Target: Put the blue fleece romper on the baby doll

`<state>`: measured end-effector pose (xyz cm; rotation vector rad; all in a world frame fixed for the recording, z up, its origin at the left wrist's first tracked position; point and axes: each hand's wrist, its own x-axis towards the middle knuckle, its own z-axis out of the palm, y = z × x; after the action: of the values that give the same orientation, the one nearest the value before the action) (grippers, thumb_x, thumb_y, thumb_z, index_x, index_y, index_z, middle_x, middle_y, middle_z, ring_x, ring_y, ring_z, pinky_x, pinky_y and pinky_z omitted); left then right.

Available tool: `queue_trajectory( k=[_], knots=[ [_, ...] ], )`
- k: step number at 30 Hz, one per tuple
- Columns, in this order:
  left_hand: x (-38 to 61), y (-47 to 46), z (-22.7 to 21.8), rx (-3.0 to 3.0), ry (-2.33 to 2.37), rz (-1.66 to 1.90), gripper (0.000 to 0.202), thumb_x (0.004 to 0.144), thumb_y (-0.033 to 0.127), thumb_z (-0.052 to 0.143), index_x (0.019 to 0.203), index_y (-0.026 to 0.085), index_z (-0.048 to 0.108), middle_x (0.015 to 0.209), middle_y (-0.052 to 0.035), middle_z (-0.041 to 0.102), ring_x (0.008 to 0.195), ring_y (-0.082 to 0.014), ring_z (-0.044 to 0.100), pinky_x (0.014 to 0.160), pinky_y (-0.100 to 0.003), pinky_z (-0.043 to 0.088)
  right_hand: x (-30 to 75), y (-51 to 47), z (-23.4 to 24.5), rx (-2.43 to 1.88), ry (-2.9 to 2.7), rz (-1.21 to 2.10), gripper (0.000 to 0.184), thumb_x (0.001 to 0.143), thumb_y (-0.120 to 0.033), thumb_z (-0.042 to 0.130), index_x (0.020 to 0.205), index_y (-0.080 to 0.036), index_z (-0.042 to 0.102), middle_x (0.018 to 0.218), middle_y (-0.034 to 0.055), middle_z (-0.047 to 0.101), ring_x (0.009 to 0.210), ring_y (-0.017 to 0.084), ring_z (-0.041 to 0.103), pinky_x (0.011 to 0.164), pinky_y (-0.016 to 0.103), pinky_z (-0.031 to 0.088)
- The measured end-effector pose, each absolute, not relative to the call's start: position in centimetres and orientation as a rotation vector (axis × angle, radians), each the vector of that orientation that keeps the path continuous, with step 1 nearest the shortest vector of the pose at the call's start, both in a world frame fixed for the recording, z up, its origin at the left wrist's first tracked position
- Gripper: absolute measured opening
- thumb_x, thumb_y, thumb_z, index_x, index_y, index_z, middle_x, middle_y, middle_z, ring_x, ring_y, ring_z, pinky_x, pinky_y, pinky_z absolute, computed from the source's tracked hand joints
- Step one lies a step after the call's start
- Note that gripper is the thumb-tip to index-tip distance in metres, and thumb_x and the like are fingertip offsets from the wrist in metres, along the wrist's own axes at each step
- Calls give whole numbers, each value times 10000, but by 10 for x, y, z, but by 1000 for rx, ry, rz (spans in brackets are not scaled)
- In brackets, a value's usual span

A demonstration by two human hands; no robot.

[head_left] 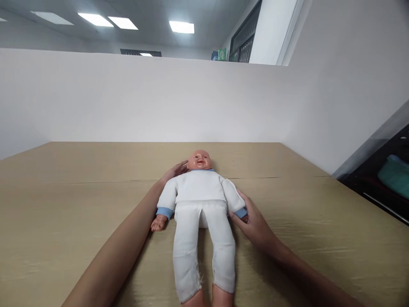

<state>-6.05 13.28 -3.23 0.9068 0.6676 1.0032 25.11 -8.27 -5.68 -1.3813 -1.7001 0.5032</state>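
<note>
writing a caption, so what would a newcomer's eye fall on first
The white-clad doll, lying face up on the table mid-picture. Next, the left hand beside its head and the right hand around the sleeve at picture right. Bright ceiling lights glow up top.

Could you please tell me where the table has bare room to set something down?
The table is bare left of the left forearm, right of the right hand, and between the doll's head and the white wall. The middle is crowded with the doll and left hand.
</note>
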Motion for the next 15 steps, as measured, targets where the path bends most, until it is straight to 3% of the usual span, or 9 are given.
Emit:
queue_trajectory(
  k=[2, 8, 12, 15],
  knots=[
    [-68, 120, -33, 938, 683, 1013, 604, 1047, 425, 623, 1582, 160, 531, 1688, -118, 506, 1598, -307, 433, 1338, -472, 365, 254, -81, -60, -1380, -1716, 475, 764, 959, -441, 702, 1640, -270, 400, 1652, 148, 517, 1520, 366, 503, 1271, 600, 403],
    [-106, 53, -38, 1048, 853, 1126, 591, 1004, 501, 679, 1498, 182, 618, 1688, -118, 507, 1589, -319, 428, 1336, -410, 318, 263, -83, -66, -1408, -1757, 371, 759, 946, -429, 686, 1621, -233, 402, 1604, 170, 545, 1493, 354, 523, 1261, 573, 417],
    [-129, -23, -29, 1253, 1211, 1132, 683, 987, 623, 656, 1503, 181, 590, 1564, -171, 614, 1469, -366, 553, 1234, -478, 449, 273, -122, -60, -1504, -1720, 325, 725, 954, -482, 657, 1588, -208, 435, 1565, 193, 547, 1478, 363, 535, 1246, 602, 439],
    [-139, -115, -24, 1472, 1502, 1119, 702, 1028, 652, 560, 1580, 223, 492, 1566, -171, 596, 1464, -367, 558, 1220, -550, 457, 285, -195, -63, -1597, -1642, 257, 554, 1015, -485, 601, 1514, -251, 549, 1593, 161, 530, 1516, 368, 501, 1233, 623, 457]
  ],
)
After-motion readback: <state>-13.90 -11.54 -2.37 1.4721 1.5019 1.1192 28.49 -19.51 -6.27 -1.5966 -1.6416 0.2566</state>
